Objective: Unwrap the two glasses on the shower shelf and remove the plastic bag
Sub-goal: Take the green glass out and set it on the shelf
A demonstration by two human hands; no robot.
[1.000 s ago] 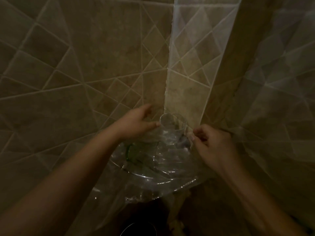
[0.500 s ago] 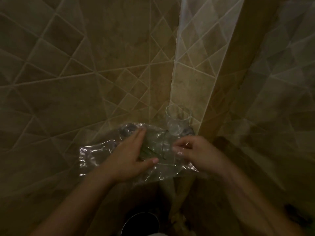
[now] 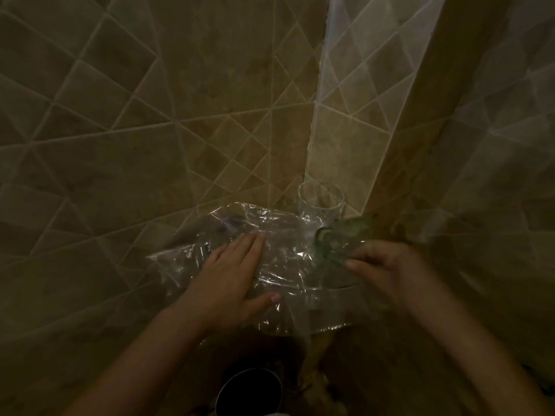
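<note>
A clear glass (image 3: 320, 202) stands upright in the shower corner, free of wrapping. In front of it spreads a crumpled clear plastic bag (image 3: 237, 232), stretching out to the left. My left hand (image 3: 231, 280) lies flat on the bag, fingers together and thumb out, pinching the plastic. My right hand (image 3: 384, 265) grips a green-tinted glass (image 3: 333, 238) that is tilted on its side at the bag's right end, its mouth toward the left. The shelf itself is hidden under the plastic and my hands.
Tiled walls (image 3: 150, 130) meet in a corner behind the glasses. A lighter tiled strip (image 3: 354, 115) runs up the corner. Below, near the floor, sits a dark round metal container (image 3: 249, 391). The scene is dim.
The bag has been pulled left and flattened, uncovering the clear glass. The green glass has come out at the bag's right end in my right hand. My left hand slid left on the plastic.
</note>
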